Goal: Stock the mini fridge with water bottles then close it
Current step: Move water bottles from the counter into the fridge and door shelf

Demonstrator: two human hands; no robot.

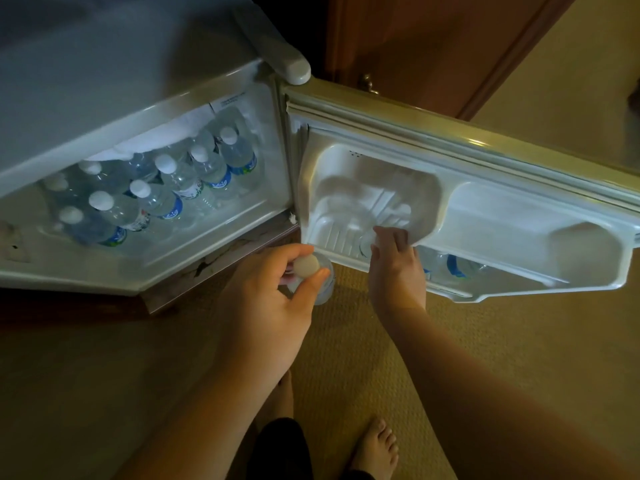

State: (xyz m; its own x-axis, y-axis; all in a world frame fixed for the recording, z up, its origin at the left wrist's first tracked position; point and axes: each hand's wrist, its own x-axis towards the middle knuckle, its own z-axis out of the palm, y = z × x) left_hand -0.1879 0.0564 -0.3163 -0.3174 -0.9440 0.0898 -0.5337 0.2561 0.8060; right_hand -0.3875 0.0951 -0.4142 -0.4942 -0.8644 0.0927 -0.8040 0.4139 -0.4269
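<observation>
- The left hand [277,289] is gripping a water bottle [313,275] by its cap, fingers curled, below the open mini fridge [138,109].
- The right hand [394,261] is grasping another bottle [367,242] in the door shelf [450,285].
- More bottles [156,195] are filling the fridge interior.

white fridge [214,109], blue-labelled clear bottles [211,168], tan carpet [346,358]

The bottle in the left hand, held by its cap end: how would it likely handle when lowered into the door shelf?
The bottle looks full and clear, so probably heavy for its size. The left hand pinches it near the white cap, so it may swing. Being round, it could roll if laid down.
</observation>
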